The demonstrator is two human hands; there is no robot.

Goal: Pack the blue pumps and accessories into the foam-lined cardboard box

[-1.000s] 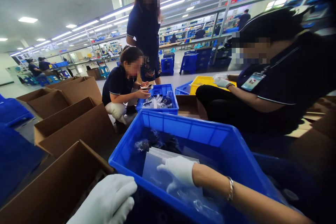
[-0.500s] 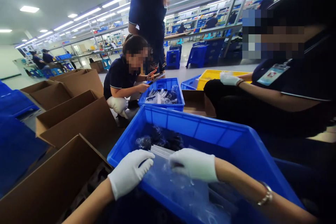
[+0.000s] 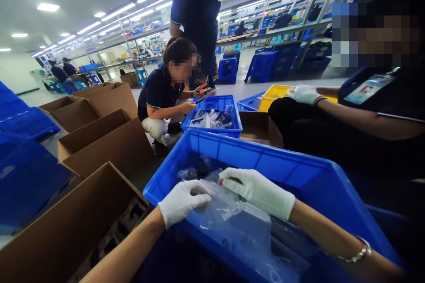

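Observation:
A clear plastic bag (image 3: 221, 205) stretches between my white-gloved hands over the blue bin (image 3: 265, 154). My left hand (image 3: 184, 201) pinches the bag's left edge with thumb and fingers. On the other side, my right hand (image 3: 257, 190) has its fingers curled on the upper edge of the bag. Below it, a stack of flat whitish pieces (image 3: 254, 210) shows through clear plastic. Dark items in clear wrapping (image 3: 204, 166) lie at the bin's far left corner.
An open cardboard box (image 3: 76, 208) with dark shapes inside stands at left, more boxes (image 3: 106, 141) behind it. Beyond my bin is a smaller blue bin (image 3: 212, 132) of bagged items. One person (image 3: 162, 97) crouches beside it; another, gloved (image 3: 305, 95), sits at right.
My right hand has risen and pulled the plastic bag up off the flat pieces. My left hand has shifted from the stack's edge onto the bag. The view has swung slightly left.

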